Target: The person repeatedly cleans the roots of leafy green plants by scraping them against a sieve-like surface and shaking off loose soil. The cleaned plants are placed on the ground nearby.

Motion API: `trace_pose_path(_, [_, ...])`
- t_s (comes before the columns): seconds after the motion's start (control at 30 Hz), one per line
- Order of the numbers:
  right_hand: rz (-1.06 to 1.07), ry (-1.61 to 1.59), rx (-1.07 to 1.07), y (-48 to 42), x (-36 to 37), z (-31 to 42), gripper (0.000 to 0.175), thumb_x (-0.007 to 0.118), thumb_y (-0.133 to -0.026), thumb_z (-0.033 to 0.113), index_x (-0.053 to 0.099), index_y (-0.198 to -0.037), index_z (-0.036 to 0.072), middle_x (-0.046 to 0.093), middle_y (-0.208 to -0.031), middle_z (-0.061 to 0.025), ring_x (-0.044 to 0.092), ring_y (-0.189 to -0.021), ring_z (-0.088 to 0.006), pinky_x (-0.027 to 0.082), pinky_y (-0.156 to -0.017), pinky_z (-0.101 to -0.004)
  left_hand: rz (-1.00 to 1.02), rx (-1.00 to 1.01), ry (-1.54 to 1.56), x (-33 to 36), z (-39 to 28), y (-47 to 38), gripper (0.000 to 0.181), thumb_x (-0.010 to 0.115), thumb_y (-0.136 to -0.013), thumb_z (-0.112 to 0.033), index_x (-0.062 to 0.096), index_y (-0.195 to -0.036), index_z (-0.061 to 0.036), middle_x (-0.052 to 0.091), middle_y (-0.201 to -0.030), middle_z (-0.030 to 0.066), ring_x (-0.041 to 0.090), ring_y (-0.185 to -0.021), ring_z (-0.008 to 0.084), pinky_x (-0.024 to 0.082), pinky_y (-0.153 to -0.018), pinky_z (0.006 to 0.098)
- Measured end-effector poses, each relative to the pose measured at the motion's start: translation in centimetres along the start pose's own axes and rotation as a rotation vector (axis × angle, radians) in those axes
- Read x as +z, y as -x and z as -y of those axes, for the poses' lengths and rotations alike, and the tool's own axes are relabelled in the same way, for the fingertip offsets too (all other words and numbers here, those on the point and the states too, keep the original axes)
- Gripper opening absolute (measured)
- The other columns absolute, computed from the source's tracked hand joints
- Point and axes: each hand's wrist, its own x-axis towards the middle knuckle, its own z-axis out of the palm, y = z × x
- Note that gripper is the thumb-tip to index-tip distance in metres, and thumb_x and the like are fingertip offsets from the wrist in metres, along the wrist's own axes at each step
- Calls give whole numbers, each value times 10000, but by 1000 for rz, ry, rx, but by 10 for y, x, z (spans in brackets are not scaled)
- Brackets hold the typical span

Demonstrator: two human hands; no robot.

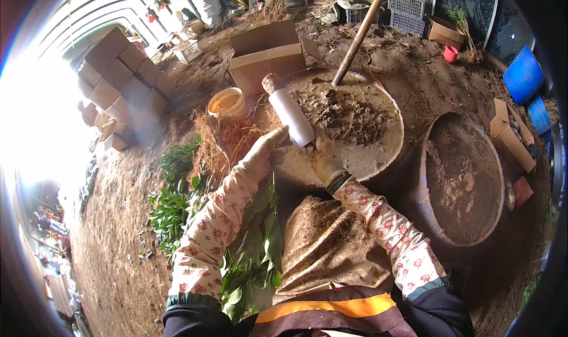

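Observation:
A roll of pale plastic film slants over the near left rim of a large tub of muddy slurry. My right hand, in a mud-stained glove, is closed around the lower end of the roll. At the roll's left side is my gloved left hand, its fingertips against or close to the film; whether it grips anything is hidden. Long-leaved green plants hang below and beside my left forearm. Left of that hand lies a heap of reddish bare roots with leafy stems. A muddy brown apron covers my lap.
A wooden pole stands in the slurry. Behind are a yellowish bucket and an open cardboard box. A second, dirt-caked tub is at right. Stacked cartons stand at left, plastic crates at the back.

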Motion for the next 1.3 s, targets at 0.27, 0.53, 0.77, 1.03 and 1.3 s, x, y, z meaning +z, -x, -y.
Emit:
trace_pose_path(0.27, [161, -716, 489, -29, -20, -16, 592, 596, -992, 547, 595, -1294, 37, 646, -872, -47, 568, -628, -33, 465, -466, -158, -211, -47, -215, -7, 1, 0, 114, 628, -1002, -198, 662, -961, -97, 509, -626, -53, 375, -441, 66, 269, -395, 271])
trace_pose_path(0.53, [-113, -974, 544, -220, -81, -57, 337, 386, -1096, 234, 575, -1151, -40, 685, -1051, -156, 714, -822, -236, 643, -718, -323, -72, -167, -332, -21, -53, 30, 160, 644, -1006, -258, 653, -929, -118, 472, -612, -56, 377, -452, 74, 255, -409, 272])
trace_pose_path(0.77, [732, 639, 30, -123, -65, -78, 494, 593, -994, 222, 493, -1408, -28, 692, -847, -183, 708, -814, -259, 584, -678, -376, 55, -21, -303, -41, -76, 21, 75, 635, -1016, -172, 650, -990, -104, 521, -730, -72, 456, -571, 25, 379, -478, 220])
trace_pose_path(1.03, [612, 588, -923, -87, -119, -18, 379, 355, -1122, 273, 601, -1163, -12, 573, -550, -58, 582, -418, -165, 512, -376, -318, -42, 305, -1151, -72, -47, -9, 266, 662, -959, -91, 694, -1203, 9, 736, -1022, 21, 676, -937, 137, 547, -835, 337])
trace_pose_path(1.3, [890, -461, 320, -205, -93, -36, 210, 707, -927, 191, 671, -1101, 79, 657, -741, -40, 526, -479, -119, 440, -403, -238, 32, 551, -1616, -52, -46, 25, 319, 717, -921, -291, 721, -1169, -90, 753, -917, 91, 729, -842, 237, 569, -797, 364])
